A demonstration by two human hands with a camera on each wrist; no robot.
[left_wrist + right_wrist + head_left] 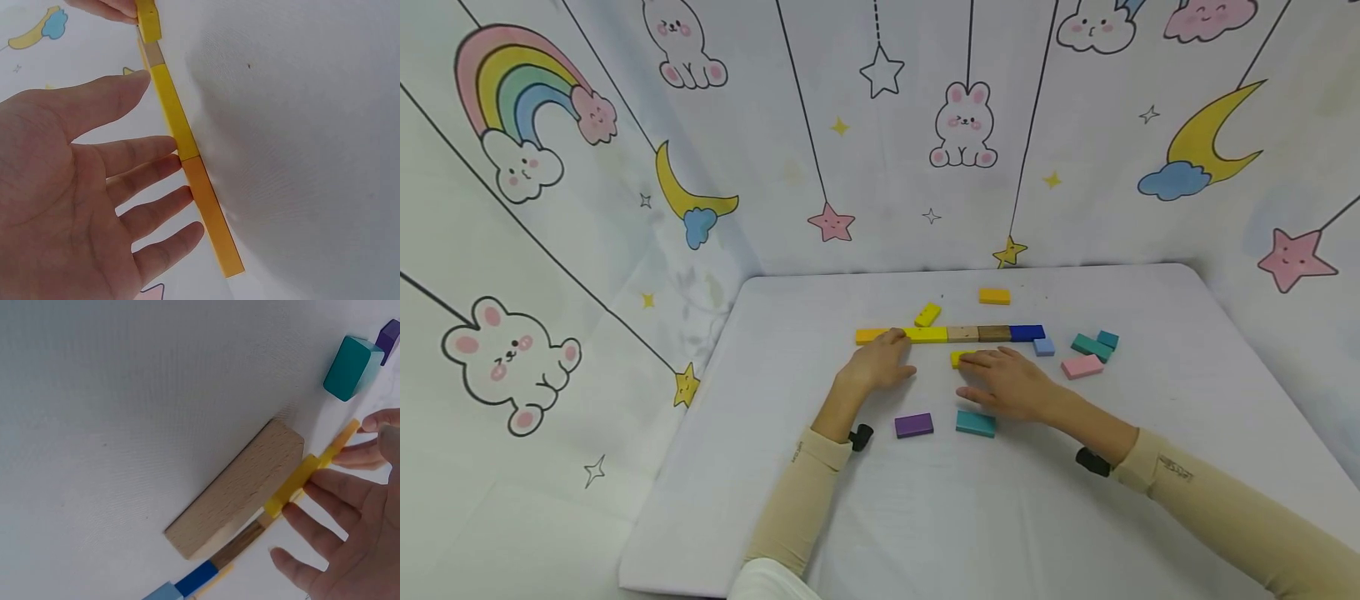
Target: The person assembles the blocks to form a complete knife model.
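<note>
A straight row of blocks lies on the white table, with orange [869, 337], yellow [931, 335], light wood [962, 334], brown [994, 333] and dark blue [1027, 332] ones end to end. At the orange and yellow blocks, my left hand [69, 187] touches the row's near side with fingers extended. My right hand [1011, 385] rests its fingertips against a separate yellow block [292, 486] just in front of the row; its thumb stands apart. A natural wood block [237, 487] lies close to that yellow block in the right wrist view, hidden in the head view.
Behind the row lie a small yellow block [928, 314] and an orange-yellow one [995, 297]. Purple [913, 426] and teal [975, 423] blocks lie nearer. To the right are a light blue block [1043, 347], a pink block [1082, 367] and green pieces [1092, 347].
</note>
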